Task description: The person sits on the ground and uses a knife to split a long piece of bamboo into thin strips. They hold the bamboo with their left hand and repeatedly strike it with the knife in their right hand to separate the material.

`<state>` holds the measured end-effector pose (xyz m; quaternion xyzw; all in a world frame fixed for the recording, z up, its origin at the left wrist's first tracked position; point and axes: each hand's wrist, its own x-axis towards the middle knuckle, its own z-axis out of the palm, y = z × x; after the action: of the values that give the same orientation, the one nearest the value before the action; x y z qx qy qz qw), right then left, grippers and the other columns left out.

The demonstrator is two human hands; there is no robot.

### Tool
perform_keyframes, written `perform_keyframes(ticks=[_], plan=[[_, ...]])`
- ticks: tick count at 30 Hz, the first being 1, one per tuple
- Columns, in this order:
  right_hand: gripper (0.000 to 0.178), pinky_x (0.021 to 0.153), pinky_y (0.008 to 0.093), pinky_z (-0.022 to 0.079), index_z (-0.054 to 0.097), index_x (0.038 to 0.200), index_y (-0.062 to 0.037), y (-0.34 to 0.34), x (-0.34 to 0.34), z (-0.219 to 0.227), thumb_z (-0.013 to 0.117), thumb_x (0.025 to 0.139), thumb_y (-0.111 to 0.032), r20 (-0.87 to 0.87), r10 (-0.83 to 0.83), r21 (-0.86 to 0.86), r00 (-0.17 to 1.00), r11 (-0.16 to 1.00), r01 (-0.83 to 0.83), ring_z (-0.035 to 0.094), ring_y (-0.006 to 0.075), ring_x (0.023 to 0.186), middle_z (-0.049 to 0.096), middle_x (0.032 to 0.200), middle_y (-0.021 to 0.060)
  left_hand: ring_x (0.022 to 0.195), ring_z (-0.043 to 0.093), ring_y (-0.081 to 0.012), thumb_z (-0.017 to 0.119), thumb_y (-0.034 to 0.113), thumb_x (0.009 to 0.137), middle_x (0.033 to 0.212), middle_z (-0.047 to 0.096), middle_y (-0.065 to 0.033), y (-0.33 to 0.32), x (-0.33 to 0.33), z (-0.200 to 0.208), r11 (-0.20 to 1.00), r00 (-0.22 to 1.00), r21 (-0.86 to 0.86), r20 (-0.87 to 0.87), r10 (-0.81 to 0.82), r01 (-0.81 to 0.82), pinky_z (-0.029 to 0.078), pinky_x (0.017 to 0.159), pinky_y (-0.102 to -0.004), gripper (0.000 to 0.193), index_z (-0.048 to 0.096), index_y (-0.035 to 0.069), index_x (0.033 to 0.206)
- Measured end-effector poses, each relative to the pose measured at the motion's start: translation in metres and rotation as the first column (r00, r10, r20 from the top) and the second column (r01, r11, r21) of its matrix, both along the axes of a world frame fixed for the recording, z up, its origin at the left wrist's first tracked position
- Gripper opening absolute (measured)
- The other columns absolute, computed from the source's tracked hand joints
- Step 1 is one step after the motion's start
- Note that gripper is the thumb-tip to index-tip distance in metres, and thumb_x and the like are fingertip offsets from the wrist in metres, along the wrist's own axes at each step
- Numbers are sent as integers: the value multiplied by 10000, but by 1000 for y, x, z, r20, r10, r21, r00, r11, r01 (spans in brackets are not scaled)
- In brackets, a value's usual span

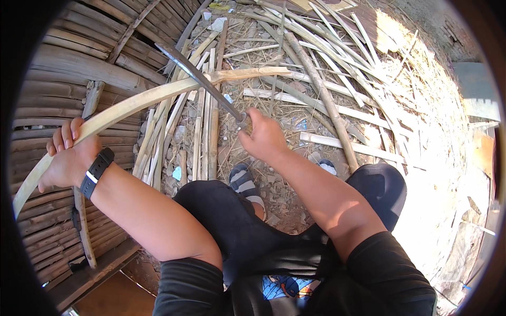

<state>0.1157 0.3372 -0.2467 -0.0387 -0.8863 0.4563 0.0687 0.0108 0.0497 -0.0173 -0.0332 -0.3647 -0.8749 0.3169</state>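
Note:
My left hand (74, 152), with a dark watch on its wrist, is closed round a long pale bamboo strip (142, 100). The strip runs from the lower left up and across to the middle of the view. In my right hand (263, 134) is the handle of a long knife (197, 73), its blade pointing up and to the left. The blade crosses the strip near a knot and appears to touch it there. Most of the handle is hidden by my fingers.
Split bamboo strips (337, 108) lie across the ground ahead, with more strips (205, 137) in a bundle nearer my feet. A round pole (321, 89) lies among them. A bamboo slat wall (52, 110) stands at the left. Straw and stone chips cover the ground around my sandals (243, 181).

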Motion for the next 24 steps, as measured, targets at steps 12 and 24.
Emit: perform_keyframes(ticks=[12, 24], plan=[[402, 713, 499, 507, 567, 1106, 9, 93, 8, 90, 681, 771, -180, -10, 109, 366, 994, 925, -98, 642, 451, 782, 657, 805, 251, 471, 270, -122, 156, 1008, 664, 537, 293, 24, -27, 39, 17, 971, 934, 45, -288, -211, 233, 242, 494, -288, 865, 357, 168, 611], [451, 709, 480, 508, 594, 1131, 31, 110, 1, 67, 685, 759, -208, -2, -94, 179, 996, 979, 93, 649, 419, 744, 635, 735, 247, 469, 279, -122, 139, 991, 686, 530, 303, 17, 0, 44, 25, 973, 923, -2, -314, -220, 231, 250, 500, -293, 863, 354, 160, 604]])
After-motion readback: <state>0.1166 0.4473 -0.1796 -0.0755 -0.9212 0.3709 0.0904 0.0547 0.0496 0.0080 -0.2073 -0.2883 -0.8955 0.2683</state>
